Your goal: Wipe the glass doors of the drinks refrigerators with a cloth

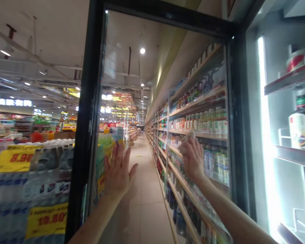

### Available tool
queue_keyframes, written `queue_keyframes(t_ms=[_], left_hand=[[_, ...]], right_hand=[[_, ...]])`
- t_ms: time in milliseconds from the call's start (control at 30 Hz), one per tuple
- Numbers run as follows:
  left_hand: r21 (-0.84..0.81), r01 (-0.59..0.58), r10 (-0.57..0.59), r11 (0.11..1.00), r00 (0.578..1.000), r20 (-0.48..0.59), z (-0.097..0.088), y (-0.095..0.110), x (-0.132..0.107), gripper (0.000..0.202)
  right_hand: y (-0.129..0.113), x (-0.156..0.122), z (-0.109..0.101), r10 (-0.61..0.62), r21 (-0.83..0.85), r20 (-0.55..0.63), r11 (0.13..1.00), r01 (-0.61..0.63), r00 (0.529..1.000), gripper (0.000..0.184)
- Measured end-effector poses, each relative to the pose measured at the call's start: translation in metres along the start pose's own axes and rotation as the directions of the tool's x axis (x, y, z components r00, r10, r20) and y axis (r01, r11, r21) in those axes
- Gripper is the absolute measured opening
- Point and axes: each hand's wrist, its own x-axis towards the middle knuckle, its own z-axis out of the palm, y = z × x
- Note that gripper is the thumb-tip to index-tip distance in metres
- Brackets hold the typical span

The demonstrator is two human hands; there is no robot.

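Observation:
A glass cooler door point(152, 101) with a black frame stands swung open in front of me. My left hand point(118, 171) lies flat against the glass near its left edge, fingers stretched upward and apart. My right hand point(191, 157) presses a pale crumpled cloth point(186, 140) against the glass further right, fingers curled over it. Through the pane I see a long shop aisle and shelves of jars and bottles.
The lit cooler interior point(282, 135) with wire shelves and a large bottle point(301, 122) is on the right. Stacked bottled water with yellow price signs point(15, 157) stands on the left. The tiled aisle floor point(144, 189) runs straight ahead beyond the glass.

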Motion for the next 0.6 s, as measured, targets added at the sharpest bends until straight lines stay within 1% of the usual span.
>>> queue_keyframes(t_ms=[33, 67, 100, 167, 233, 267, 333, 400, 433, 467, 500, 533, 567, 600], left_hand=[[-0.015, 0.012, -0.012, 1.000, 1.000, -0.004, 0.000, 0.001, 0.000, 0.065], [-0.036, 0.026, -0.026, 0.999, 1.000, -0.012, -0.001, 0.004, 0.002, 0.063], [-0.068, 0.027, -0.029, 0.997, 0.999, -0.020, -0.002, 0.010, 0.004, 0.060], [-0.188, -0.028, 0.020, 0.982, 0.999, -0.046, -0.006, 0.029, 0.012, 0.055], [-0.367, -0.129, 0.119, 0.921, 0.992, -0.050, -0.007, 0.056, 0.024, 0.051], [-0.451, -0.144, 0.151, 0.881, 0.988, -0.020, -0.006, 0.070, 0.031, 0.049], [-0.540, -0.098, 0.152, 0.836, 0.987, 0.058, -0.001, 0.096, 0.041, 0.046], [-0.520, -0.053, 0.133, 0.852, 0.984, 0.117, 0.008, 0.116, 0.045, 0.046], [-0.481, -0.051, 0.124, 0.875, 0.985, 0.120, 0.012, 0.123, 0.044, 0.047], [-0.433, -0.063, 0.122, 0.899, 0.986, 0.110, 0.016, 0.126, 0.043, 0.048], [-0.381, -0.084, 0.127, 0.921, 0.988, 0.089, 0.019, 0.125, 0.042, 0.047], [-0.330, -0.108, 0.136, 0.938, 0.989, 0.062, 0.021, 0.120, 0.042, 0.046], [-0.284, -0.134, 0.148, 0.950, 0.989, 0.030, 0.020, 0.111, 0.043, 0.043], [-0.244, -0.155, 0.160, 0.957, 0.987, -0.002, 0.018, 0.098, 0.046, 0.040]], right_hand=[[-0.022, -0.002, 0.006, -0.108, 0.049, 0.051, 0.993, 0.105, 0.993, 0.049], [-0.041, -0.005, 0.012, -0.162, 0.088, 0.069, 0.984, 0.156, 0.984, 0.052], [-0.057, -0.008, 0.016, -0.192, 0.113, 0.070, 0.976, 0.183, 0.979, 0.056], [-0.075, -0.012, 0.021, -0.180, 0.131, 0.055, 0.976, 0.172, 0.982, 0.063], [-0.078, -0.014, 0.021, -0.162, 0.125, 0.065, 0.980, 0.153, 0.985, 0.068], [-0.076, -0.014, 0.020, -0.158, 0.121, 0.077, 0.982, 0.148, 0.984, 0.069], [-0.068, -0.015, 0.017, -0.175, 0.116, 0.115, 0.980, 0.162, 0.978, 0.070], [-0.055, -0.018, 0.010, -0.223, 0.121, 0.152, 0.971, 0.205, 0.963, 0.070], [-0.046, -0.020, 0.006, -0.236, 0.112, 0.165, 0.969, 0.220, 0.958, 0.070], [-0.035, -0.021, 0.002, -0.225, 0.081, 0.175, 0.974, 0.214, 0.959, 0.068], [-0.022, -0.023, -0.003, -0.174, 0.025, 0.171, 0.985, 0.173, 0.970, 0.066], [-0.008, -0.025, -0.008, -0.086, -0.049, 0.157, 0.994, 0.094, 0.984, 0.063], [0.005, -0.026, -0.012, 0.021, -0.125, 0.136, 0.992, -0.003, 0.990, 0.060], [0.018, -0.028, -0.016, 0.126, -0.186, 0.113, 0.977, -0.103, 0.986, 0.059]])
